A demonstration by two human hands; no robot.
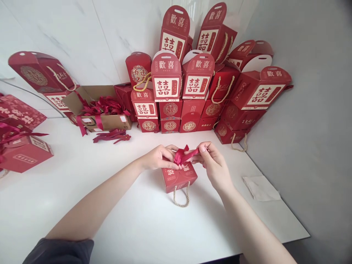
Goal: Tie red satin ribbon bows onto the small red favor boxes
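In front of me a small red gift box (180,179) lies on the white table, a twisted cord handle (181,204) drooping from its near side. A shiny red ribbon (180,157) is looped in a bow on top of the box. My left hand (164,157) is closed on the ribbon's loop at the left, its fingers close against the box top. On the other side, my right hand (213,159) pinches a ribbon end between thumb and forefinger and draws it out to the right. Part of the knot is hidden behind the fingers.
Stacked red gift boxes (166,88) line the wall at the back. An open cardboard box (110,123) holds red ribbons, with more ribbons (111,136) before it. Another ribboned box (27,154) stands at far left. A white cloth or tissue (261,188) lies near the right edge.
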